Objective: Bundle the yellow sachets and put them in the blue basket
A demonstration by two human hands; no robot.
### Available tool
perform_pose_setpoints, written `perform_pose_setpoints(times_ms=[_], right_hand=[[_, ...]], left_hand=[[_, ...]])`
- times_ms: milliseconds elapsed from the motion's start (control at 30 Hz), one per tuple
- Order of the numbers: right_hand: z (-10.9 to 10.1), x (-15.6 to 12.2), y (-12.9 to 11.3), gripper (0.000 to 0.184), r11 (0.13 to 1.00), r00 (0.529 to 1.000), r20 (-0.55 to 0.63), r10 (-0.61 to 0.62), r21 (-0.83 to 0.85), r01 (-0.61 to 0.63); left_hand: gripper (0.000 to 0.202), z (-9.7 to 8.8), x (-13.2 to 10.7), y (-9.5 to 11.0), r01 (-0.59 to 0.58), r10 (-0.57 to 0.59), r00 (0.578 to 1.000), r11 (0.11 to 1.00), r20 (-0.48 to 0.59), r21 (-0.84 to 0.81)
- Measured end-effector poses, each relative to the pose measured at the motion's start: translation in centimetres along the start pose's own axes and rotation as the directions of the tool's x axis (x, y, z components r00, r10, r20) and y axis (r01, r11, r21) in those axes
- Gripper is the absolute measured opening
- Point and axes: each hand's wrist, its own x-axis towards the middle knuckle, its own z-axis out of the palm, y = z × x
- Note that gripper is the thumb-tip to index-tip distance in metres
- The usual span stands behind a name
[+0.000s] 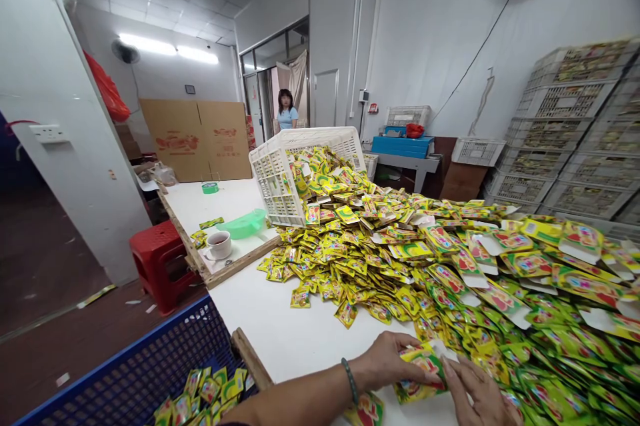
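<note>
Currently I'm clenching a yellow sachet strip (420, 369) in my left grip (385, 363), while my right grip (475, 393) is touching its edge, closed or not I cannot tell. It's hanging over the white bench (280, 333), just beside a heap of sachets (360, 259), near a blue crate (125, 373).

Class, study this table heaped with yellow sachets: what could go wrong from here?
The white plastic crate lies tipped against the heap of yellow sachets, so it might shift and spill more. The cup of dark drink stands near loose sachets, so a knock might wet them. The left hand holds a card-backed sachet strip that the right hand touches; a hard pull might tear its card.
</note>
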Motion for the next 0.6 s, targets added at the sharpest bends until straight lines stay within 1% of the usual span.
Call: perform_pose_setpoints(times_ms=[100, 200, 233, 300, 333, 367, 400, 467, 500, 533, 600], right_hand=[[0.8, -0.2, -0.4, 0.061, 1.000, 0.999, -0.037, 0.020, 0.005, -0.020], [0.9, -0.4, -1.1, 0.065, 0.990, 0.993, -0.051, 0.105, 0.102, -0.099], [0.7, -0.5, -1.4, 0.066, 0.983, 0.986, -0.078, 0.145, 0.122, -0.135], [0.4, -0.5, -1.7, 0.068, 0.966, 0.967, -0.133, 0.218, 0.169, -0.195], [0.3, -0.4, -1.7, 0.070, 0.953, 0.959, -0.125, 0.254, 0.204, -0.225], [0.3, -0.3, -1.5, 0.071, 0.934, 0.954, -0.081, 0.290, 0.242, -0.263], [0.4, -0.2, -1.3, 0.071, 0.909, 0.945, -0.011, 0.327, 0.279, -0.311], [0.7, -0.1, -0.6, 0.073, 0.856, 0.919, 0.129, 0.372, 0.334, -0.394], [0.8, 0.0, -0.2, 0.073, 0.835, 0.911, 0.163, 0.380, 0.363, -0.413], [0.9, 0.1, 0.1, 0.073, 0.818, 0.910, 0.171, 0.376, 0.400, -0.414], [1.0, 0.1, 0.5, 0.067, 0.804, 0.923, 0.181, 0.339, 0.453, -0.384]], left_hand=[[0.064, 0.4, 0.5, -0.8, 0.008, -0.010, 1.000, 0.996, -0.019, -0.085], [0.059, 0.8, 0.8, -1.1, -0.051, 0.041, 0.998, 0.981, -0.054, -0.186], [0.060, 0.8, 0.8, -1.0, -0.079, 0.062, 0.995, 0.971, -0.080, -0.225], [0.070, 0.9, 0.7, -0.6, -0.133, 0.098, 0.985, 0.953, -0.139, -0.273], [0.075, 0.9, 0.7, -0.4, -0.156, 0.117, 0.981, 0.951, -0.157, -0.266], [0.077, 0.8, 0.6, -0.2, -0.176, 0.140, 0.977, 0.955, -0.161, -0.237], [0.076, 0.7, 0.5, -0.1, -0.194, 0.166, 0.975, 0.961, -0.150, -0.196], [0.070, 0.5, 0.3, 0.0, -0.208, 0.198, 0.977, 0.966, -0.082, -0.154], [0.068, 0.3, 0.3, 0.0, -0.200, 0.197, 0.980, 0.965, -0.039, -0.167], [0.068, 0.2, 0.2, 0.0, -0.185, 0.188, 0.982, 0.964, -0.004, -0.193], [0.070, 0.1, 0.2, 0.0, -0.148, 0.162, 0.986, 0.959, 0.040, -0.242]])
